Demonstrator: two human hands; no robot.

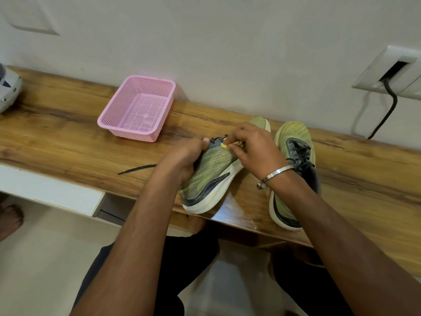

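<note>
Left hand [184,160] grips the tilted shoe [211,176]; right hand [252,147] pinches its lace [218,139] at the eyelets. Next, probably, draw it through.

A pink mesh basket [134,134] sits near the back edge of the wooden desk [57,133], left of the middle. A laced green running shoe [293,137] stands further right, toe toward the wall. A grey-white object [8,87] pokes in at the desk's left end. On the wall at the right, a black cable [387,110] hangs from a white socket plate [373,71].
</note>
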